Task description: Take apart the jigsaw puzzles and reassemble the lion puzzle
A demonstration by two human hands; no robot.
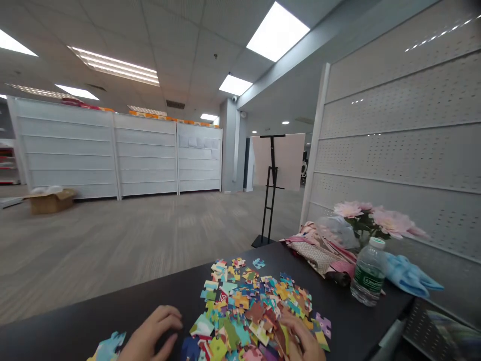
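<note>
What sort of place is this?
Probably an emptied retail shop or showroom floor: bare white shelving panels along the wall, a perforated display partition, and a carpeted floor under a drop ceiling.

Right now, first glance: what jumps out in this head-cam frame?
The bright heap of jigsaw puzzle pieces on the black table at the bottom centre grabs the eye first, with the left hand beside it and the right hand on its right edge. To the right stand pink flowers behind a water bottle. Further back, a black easel rises mid-frame.
</note>
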